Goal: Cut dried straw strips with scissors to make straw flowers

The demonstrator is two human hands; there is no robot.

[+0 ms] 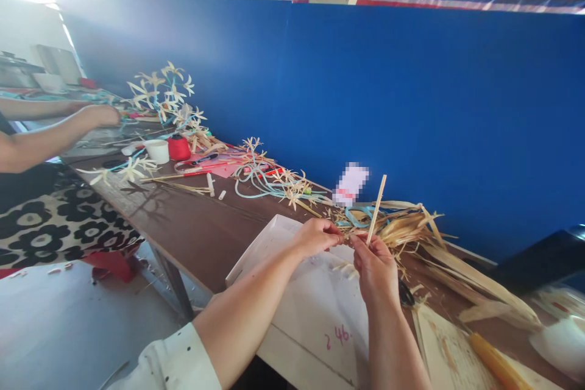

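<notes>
My right hand [375,265] is closed around a thin pale stick [377,204] that stands up from between the fingers, slightly tilted. Close to it, my left hand [319,236] is pinched shut, its fingertips almost meeting those of the right; whatever lies between them is too small to make out. Both hands are above a white box lid [297,311] marked with pink handwriting. Just beyond the fingers lies a heap of dry corn husks [406,225], with a light blue ribbon [359,217] among scraps.
Husk flowers [292,186] with blue stems, a red thread spool [179,148] and a white cup [156,151] line the table [205,237]. A co-worker's hand [103,116] is at the far left. A blue partition [411,91] runs behind. Stained paper [452,347] lies right.
</notes>
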